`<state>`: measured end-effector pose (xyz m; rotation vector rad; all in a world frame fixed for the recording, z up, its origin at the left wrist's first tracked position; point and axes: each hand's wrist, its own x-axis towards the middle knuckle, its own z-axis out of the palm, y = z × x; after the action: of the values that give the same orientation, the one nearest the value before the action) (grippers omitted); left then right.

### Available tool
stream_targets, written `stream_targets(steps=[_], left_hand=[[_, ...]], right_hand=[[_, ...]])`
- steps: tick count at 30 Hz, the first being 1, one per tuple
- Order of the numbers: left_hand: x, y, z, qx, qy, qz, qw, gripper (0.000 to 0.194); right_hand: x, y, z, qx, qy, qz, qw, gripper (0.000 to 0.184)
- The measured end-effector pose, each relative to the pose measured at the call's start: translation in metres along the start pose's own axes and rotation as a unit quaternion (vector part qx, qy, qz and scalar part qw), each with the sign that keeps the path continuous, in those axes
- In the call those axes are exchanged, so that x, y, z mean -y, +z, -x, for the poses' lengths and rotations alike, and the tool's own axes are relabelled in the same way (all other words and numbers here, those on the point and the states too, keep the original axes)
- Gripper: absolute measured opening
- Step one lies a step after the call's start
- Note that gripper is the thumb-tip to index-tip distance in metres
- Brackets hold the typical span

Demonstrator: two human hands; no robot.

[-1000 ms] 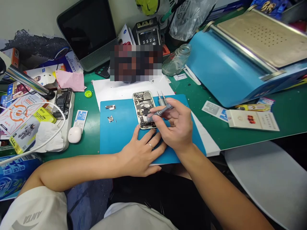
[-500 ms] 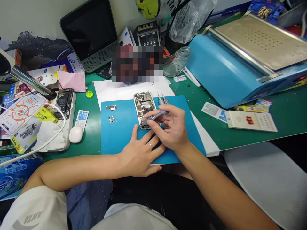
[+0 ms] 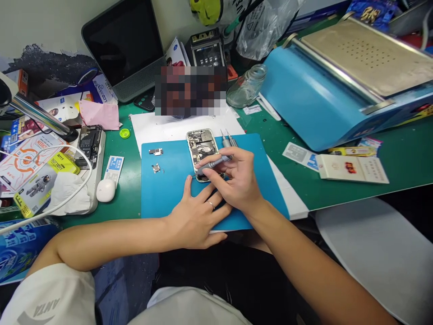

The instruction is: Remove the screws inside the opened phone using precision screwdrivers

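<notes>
An opened smartphone [image 3: 204, 146] with its inner parts bare lies on the blue mat [image 3: 162, 189]. My right hand [image 3: 237, 180] grips a grey screwdriver [image 3: 218, 161], held slanted over the lower end of the phone. Its thin tip points at the phone's lower left edge; whether it touches is too small to tell. My left hand [image 3: 199, 216] rests on the mat just below the phone, fingers spread, partly under my right hand. Two more screwdrivers [image 3: 229, 141] lie right of the phone. Small metal phone parts [image 3: 156, 152] sit on the mat's left side.
A blue machine with a perforated metal plate [image 3: 367, 49] fills the back right. Beside it stands a glass jar [image 3: 248, 85]. On the left are a white earbud case [image 3: 106, 190], a white cable [image 3: 88, 176] and several boxes. A flat cigarette-style box [image 3: 353, 169] lies at right.
My right hand and the screwdriver have shifted slightly left, bringing the tip to the phone's lower left edge. My left hand stays spread on the mat.
</notes>
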<state>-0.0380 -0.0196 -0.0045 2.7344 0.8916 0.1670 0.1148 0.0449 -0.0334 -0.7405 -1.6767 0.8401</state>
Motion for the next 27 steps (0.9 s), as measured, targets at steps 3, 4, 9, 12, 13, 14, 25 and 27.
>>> stream_targets(steps=[3,4,9,12,13,14,25,27], left_hand=[[0.0000,-0.0012,-0.0001,0.008,-0.001,-0.004,1.000,0.061],[0.0000,-0.0016,-0.0001,0.010,-0.001,-0.005,1.000,0.062],[0.0001,-0.0031,-0.0009,0.017,0.002,-0.009,1.000,0.063],[-0.0001,-0.0025,-0.0012,0.023,-0.006,-0.007,1.000,0.067],[-0.0001,-0.0020,-0.0011,0.023,-0.008,-0.006,1.000,0.068],[-0.0002,-0.0015,-0.0009,0.021,-0.010,-0.005,1.000,0.069],[-0.0010,-0.0009,0.0000,0.021,-0.020,0.000,1.000,0.071],[-0.0009,-0.0011,0.0000,0.021,-0.021,-0.002,1.000,0.071]], right_hand=[[0.0002,-0.0006,-0.0002,-0.002,0.010,0.004,1.000,0.044],[0.0003,-0.0009,-0.0003,-0.003,0.010,0.006,1.000,0.045],[0.0016,-0.0025,-0.0002,-0.009,0.012,0.008,1.000,0.048],[0.0024,-0.0034,0.0001,-0.026,0.020,0.005,0.999,0.048],[0.0025,-0.0036,0.0000,-0.036,0.019,0.004,0.999,0.048],[0.0025,-0.0038,-0.0002,-0.044,0.017,0.003,0.999,0.047],[0.0015,-0.0062,-0.0016,-0.077,0.008,0.007,0.997,0.048],[0.0015,-0.0065,-0.0019,-0.080,0.007,0.007,0.997,0.048]])
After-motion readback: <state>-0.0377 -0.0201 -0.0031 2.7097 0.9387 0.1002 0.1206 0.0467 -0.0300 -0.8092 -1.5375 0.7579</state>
